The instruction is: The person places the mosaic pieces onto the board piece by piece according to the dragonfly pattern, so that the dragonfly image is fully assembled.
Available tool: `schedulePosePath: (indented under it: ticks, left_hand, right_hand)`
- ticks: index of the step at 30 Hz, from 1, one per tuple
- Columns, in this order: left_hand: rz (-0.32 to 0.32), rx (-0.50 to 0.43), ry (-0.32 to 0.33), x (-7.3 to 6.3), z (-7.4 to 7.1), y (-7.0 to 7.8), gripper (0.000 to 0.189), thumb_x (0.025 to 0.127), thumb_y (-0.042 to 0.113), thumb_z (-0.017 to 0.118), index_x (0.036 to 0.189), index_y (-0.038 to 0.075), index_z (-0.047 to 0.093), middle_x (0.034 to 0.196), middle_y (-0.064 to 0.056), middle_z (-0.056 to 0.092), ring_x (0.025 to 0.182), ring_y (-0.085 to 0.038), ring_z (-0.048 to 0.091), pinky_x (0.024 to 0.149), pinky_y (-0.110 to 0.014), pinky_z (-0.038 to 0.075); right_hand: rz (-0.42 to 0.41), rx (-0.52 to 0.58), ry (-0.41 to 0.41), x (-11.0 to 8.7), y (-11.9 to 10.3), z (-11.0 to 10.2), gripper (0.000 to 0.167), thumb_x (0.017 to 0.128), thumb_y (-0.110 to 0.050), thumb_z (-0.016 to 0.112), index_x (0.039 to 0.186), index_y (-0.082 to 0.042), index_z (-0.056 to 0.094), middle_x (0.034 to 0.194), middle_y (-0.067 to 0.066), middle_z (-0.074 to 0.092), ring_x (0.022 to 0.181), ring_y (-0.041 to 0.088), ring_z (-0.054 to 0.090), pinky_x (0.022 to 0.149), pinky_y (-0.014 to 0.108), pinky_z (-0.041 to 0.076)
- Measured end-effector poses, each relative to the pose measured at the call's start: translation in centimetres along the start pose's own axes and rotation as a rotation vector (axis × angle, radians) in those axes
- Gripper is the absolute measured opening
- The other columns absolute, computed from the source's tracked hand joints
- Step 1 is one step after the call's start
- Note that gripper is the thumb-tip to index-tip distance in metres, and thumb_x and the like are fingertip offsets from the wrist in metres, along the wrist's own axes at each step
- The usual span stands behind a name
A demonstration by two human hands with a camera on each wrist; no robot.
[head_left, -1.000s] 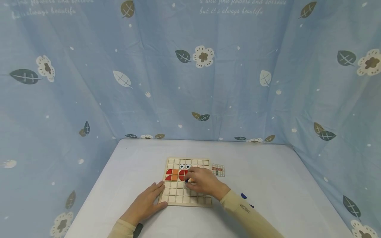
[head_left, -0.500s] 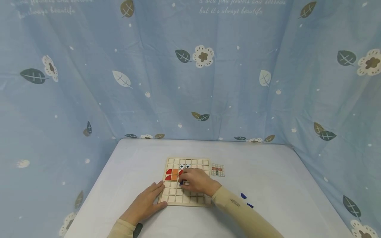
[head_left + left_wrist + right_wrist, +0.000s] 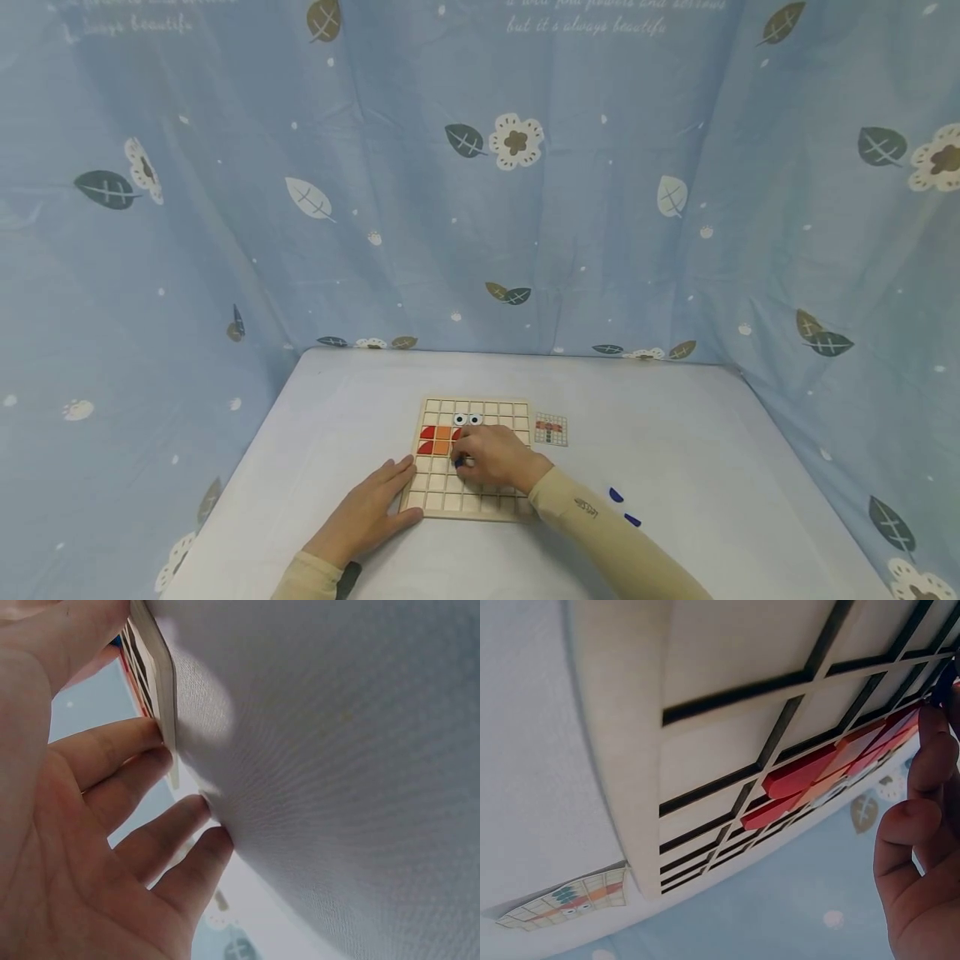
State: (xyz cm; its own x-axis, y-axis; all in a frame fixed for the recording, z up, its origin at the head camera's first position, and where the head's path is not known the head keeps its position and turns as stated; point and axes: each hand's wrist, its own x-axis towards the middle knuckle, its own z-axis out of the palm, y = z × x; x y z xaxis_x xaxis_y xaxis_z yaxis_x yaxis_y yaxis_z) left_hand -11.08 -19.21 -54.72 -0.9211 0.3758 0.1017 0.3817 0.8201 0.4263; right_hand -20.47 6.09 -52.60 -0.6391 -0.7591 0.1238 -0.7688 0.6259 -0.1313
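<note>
right hand (image 3: 495, 456) pinched a blue piece (image 3: 459, 461), probably light, stiff, best held by its edges; left hand (image 3: 372, 506), grip loose, touched left edge of board (image 3: 435, 500).

Left hand (image 3: 366, 510) with fingers extended, thumb spread apart, right hand (image 3: 498, 456) with fingers curled, fingertips set in a pinch, left forearm (image 3: 306, 575) angled forward and inward, right forearm (image 3: 618, 543) likewise, both sleeved in beige to the wrist
</note>
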Motion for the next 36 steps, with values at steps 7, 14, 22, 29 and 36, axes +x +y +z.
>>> schedulePosePath:
  ticks: [7,14,22,29,36]
  left_hand:
    - [0.011,0.007,0.004,0.04,-0.05,0.02,0.075,0.091,0.048,0.072,0.144,-0.001,0.054,0.153,-0.013,0.049,0.139,-0.042,0.045,0.113,-0.054,0.04]
    - [0.01,0.019,0.001,0.08,-0.11,0.09,0.075,0.091,0.05,0.072,0.144,-0.001,0.055,0.153,-0.012,0.049,0.139,-0.041,0.045,0.113,-0.053,0.041]
    - [0.005,0.024,0.003,0.08,0.19,-0.11,0.076,0.091,0.051,0.071,0.144,0.0,0.055,0.153,-0.011,0.049,0.139,-0.041,0.045,0.113,-0.053,0.041]
    - [0.007,0.032,0.006,0.13,0.27,-0.09,0.076,0.09,0.051,0.072,0.144,0.0,0.055,0.153,-0.011,0.049,0.138,-0.041,0.046,0.113,-0.053,0.041]
    - [-0.008,0.028,0.001,0.14,0.17,0.06,0.076,0.09,0.05,0.073,0.144,0.0,0.054,0.153,-0.011,0.049,0.139,-0.041,0.045,0.114,-0.053,0.04]
  right_hand:
    - [0.009,0.019,0.001,-0.12,-0.01,0.02,0.012,0.089,-0.028,0.078,0.101,-0.027,0.08,0.1,-0.012,0.064,0.082,-0.001,0.058,0.07,0.02,0.056]
    - [0.008,0.014,0.014,-0.18,-0.14,-0.17,0.01,0.09,-0.028,0.077,0.099,-0.027,0.08,0.099,-0.013,0.065,0.082,-0.002,0.058,0.07,0.019,0.056]
    - [0.002,0.021,0.029,-0.25,-0.12,0.01,0.008,0.091,-0.025,0.076,0.098,-0.026,0.081,0.099,-0.013,0.066,0.083,-0.003,0.06,0.072,0.019,0.056]
    - [0.015,0.034,0.029,-0.37,0.05,0.21,0.008,0.091,-0.025,0.077,0.097,-0.027,0.081,0.098,-0.014,0.066,0.082,-0.004,0.06,0.072,0.018,0.056]
    - [0.008,0.033,0.032,-0.49,-0.06,-0.01,0.01,0.091,-0.025,0.077,0.101,-0.026,0.08,0.103,-0.013,0.068,0.087,-0.001,0.062,0.075,0.02,0.057]
